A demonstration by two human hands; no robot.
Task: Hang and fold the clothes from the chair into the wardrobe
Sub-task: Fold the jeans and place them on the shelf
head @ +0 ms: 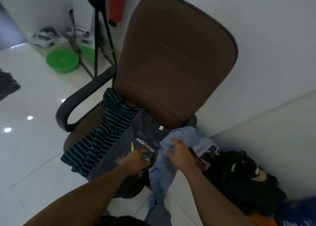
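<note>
Three garments crowd the seat of a brown office chair (pixel 171 63): light-blue jeans (pixel 164 178) at 3 o'clock, legs trailing off the front edge, a grey "Indonesia" T-shirt (pixel 135 135) at centre, and a striped shirt (pixel 102 137) at 9 o'clock. Lifting the jeans cleanly probably means gathering the waistband and raising it straight up, so the dangling legs do not drag the T-shirt off. The right hand (pixel 178 154), reaching in from 6 o'clock, clutches the jeans' upper end; the left hand (pixel 136 159) rests on the T-shirt, its grasp impossible to judge.
</note>
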